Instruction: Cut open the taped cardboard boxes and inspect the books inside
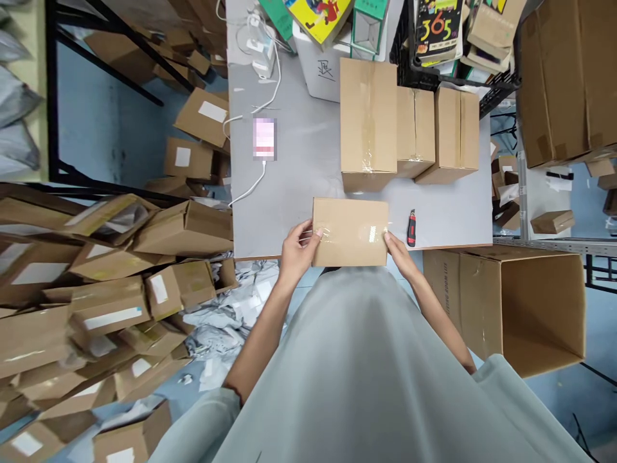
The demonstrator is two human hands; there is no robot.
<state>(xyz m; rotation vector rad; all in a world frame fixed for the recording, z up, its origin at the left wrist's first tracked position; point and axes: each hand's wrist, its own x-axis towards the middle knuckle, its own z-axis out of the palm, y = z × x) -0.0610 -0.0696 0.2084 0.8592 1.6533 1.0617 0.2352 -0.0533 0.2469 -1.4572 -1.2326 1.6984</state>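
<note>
A small taped cardboard box [350, 231] is held between my two hands at the front edge of the grey table [299, 161]. My left hand [299, 249] grips its left side, with the thumb on top of the cardboard. On the opposite side, my right hand [400, 253] pinches the right edge, its thumb on the top and its other fingers mostly hidden. Just right of the box lies a red and black utility knife [411, 228]. Behind it stand three closed cardboard boxes, the tallest [369, 119] at the left of the row.
A black crate [409, 64] of books and a white bin [315, 71] stand at the back. A blurred-out device [265, 138] with cables lies at left. Many boxes [110, 308] pile up on the left floor. One big open carton [542, 308] sits at right.
</note>
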